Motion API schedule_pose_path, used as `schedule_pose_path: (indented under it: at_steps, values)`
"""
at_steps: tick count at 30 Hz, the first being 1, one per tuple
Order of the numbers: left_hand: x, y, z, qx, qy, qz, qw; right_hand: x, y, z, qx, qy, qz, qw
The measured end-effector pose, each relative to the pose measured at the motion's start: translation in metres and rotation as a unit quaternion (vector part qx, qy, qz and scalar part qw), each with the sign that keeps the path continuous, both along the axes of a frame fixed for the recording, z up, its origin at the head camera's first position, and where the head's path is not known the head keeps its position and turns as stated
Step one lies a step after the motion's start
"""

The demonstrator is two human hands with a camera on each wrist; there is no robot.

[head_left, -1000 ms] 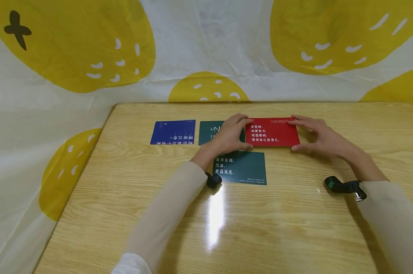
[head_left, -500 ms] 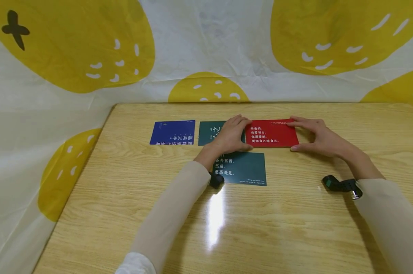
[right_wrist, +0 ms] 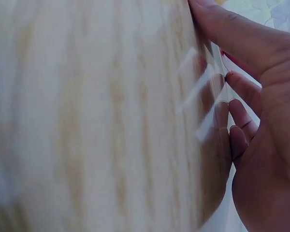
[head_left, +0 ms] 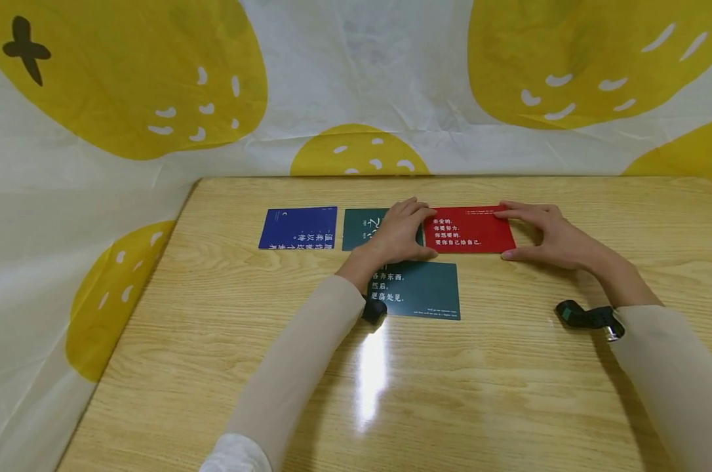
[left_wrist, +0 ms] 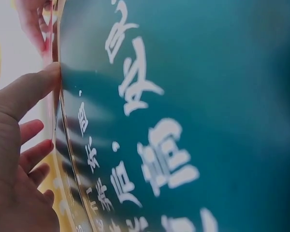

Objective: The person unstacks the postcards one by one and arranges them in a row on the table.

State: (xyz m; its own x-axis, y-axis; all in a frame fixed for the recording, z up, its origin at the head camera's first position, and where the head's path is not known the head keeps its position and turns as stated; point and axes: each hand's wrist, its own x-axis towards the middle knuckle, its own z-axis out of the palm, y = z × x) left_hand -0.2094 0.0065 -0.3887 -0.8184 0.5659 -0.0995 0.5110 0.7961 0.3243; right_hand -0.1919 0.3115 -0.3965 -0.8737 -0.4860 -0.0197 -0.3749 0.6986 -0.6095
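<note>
A red postcard (head_left: 473,229) with white writing lies near the back of the table. My left hand (head_left: 396,234) holds its left end, thumb at the near corner and index finger at the far one. On the opposite end, my right hand (head_left: 547,237) holds the card between thumb and forefinger in the same way. A dark green postcard (head_left: 357,228) lies left of the red one, partly hidden behind the left hand. Nearer to me is a second green postcard (head_left: 429,292), partly covered by the left wrist; its white characters fill the left wrist view.
A blue postcard (head_left: 298,228) lies at the left end of the back row. The wooden table (head_left: 480,387) ends at a cloth (head_left: 368,85) with yellow fruit shapes behind it. A black wrist camera (head_left: 580,318) juts out from the right wrist.
Since a second ago, the red postcard has shifted slightly toward me, and its right end a little left along with the right hand. Over the last half second both hands stay nearly still.
</note>
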Motion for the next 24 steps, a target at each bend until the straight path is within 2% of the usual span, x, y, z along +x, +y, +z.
schedule_pose_path:
  at_steps: [24]
  values:
    - [-0.0021,-0.0005,-0.0019,-0.013,-0.009,-0.008,0.9998,-0.0022,0.0028,-0.0018,-0.003,0.009,0.019,0.9998]
